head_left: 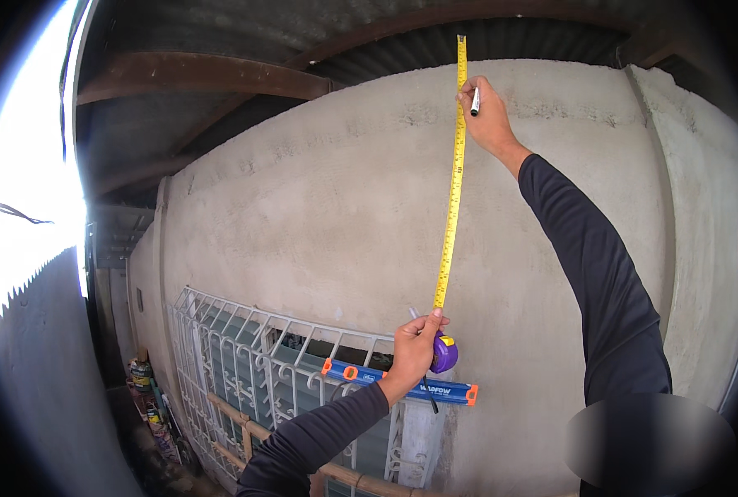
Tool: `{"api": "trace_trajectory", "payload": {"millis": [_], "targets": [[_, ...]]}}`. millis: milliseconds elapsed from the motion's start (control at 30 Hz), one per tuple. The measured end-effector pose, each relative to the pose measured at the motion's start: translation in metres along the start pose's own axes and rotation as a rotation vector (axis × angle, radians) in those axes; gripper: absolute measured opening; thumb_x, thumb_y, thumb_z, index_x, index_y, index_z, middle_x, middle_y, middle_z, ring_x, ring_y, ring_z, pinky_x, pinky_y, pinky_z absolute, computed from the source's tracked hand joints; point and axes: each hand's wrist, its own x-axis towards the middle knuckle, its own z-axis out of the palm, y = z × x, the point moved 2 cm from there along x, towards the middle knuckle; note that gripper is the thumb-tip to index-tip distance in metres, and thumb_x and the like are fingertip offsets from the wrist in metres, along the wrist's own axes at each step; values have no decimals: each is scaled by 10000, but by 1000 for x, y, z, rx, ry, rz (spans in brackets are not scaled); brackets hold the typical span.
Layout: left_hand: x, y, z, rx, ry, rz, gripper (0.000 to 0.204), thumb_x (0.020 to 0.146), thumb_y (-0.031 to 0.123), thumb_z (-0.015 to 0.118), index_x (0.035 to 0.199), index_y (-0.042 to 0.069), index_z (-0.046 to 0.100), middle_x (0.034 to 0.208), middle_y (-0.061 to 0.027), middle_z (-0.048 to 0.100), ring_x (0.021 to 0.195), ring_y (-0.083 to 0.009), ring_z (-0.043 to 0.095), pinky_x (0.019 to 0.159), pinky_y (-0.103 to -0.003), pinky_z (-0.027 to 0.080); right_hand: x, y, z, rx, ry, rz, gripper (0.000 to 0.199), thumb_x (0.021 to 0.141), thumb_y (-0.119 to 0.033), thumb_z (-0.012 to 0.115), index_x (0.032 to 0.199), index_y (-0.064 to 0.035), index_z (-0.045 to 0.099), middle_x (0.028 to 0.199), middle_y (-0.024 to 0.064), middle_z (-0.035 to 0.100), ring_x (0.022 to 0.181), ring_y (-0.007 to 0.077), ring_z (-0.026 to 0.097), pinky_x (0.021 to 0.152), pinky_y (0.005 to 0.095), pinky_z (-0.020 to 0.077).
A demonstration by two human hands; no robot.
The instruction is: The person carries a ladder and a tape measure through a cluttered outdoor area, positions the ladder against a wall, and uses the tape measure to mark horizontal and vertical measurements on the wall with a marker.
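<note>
Left hand [416,346] low centre, fingers curled tight around a purple tape measure case [444,353]; most of the case is hidden behind the fingers and only its right side shows. A thin dark strap dangles below the hand, its end hard to make out.

Yellow tape blade [451,199] runs straight up from the case along the rough grey plaster wall [303,215], with its tip up near the dark roof beam. The markings on the blade are too small to read.

Right hand [485,112] high up, arm stretched in a dark sleeve, pressed against the wall just right of the blade near its upper end. Fingers are closed on a marker [475,101] with a white barrel; only a short piece sticks out and the tip is not clearly visible. Cannot tell whether the thumb also pins the blade.

Blue spirit level [398,381] with orange end caps lies on top of the white metal window grille [245,356], just behind the left wrist, its middle partly covered by the hand.

Far left is blown out by daylight. Clutter on the ground at lower left is too dark to identify. The lower right is blurred out, and the right rim is cut off by a dark edge.
</note>
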Motion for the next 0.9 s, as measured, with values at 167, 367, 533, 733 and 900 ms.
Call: {"api": "trace_trajectory", "payload": {"millis": [167,367,533,733,900], "targets": [[2,38,10,-102,69,57,424,1058,372,634,976,-23,764,846,-11,623,765,-60,538,684,-235,467,-12,-37,25,157,-78,14,143,1021,-109,617,1041,-38,494,908,141,673,865,262,705,787,405,542],[-4,83,1,-160,102,89,413,1042,371,657,971,-22,760,851,-26,619,754,-74,550,670,-245,475,-9,-77,22,312,-154,55,159,1015,-134,627,1028,-30,507,913,149,651,842,256,682,751,402,528],[-9,110,-4,-166,123,141,400,1040,367,662,964,-15,757,852,-37,626,746,-76,556,655,-246,483,-5,-100,14,336,-208,88,196,1023,-177,638,1026,-37,501,908,126,627,797,192,613,730,375,510],[-12,127,-7,-195,117,167,396,1041,365,661,964,-13,752,856,-28,622,744,-73,560,648,-242,482,-7,-120,17,347,-174,-41,225,1050,-195,619,938,-83,458,816,15,496,709,91,505,636,289,472],[-19,132,-8,-197,122,149,380,1037,351,669,994,-19,746,858,-20,615,726,-63,568,627,-234,491,-4,-130,10,306,-118,-153,218,1053,-201,611,932,-98,462,797,13,489,690,89,474,618,292,453]]}}
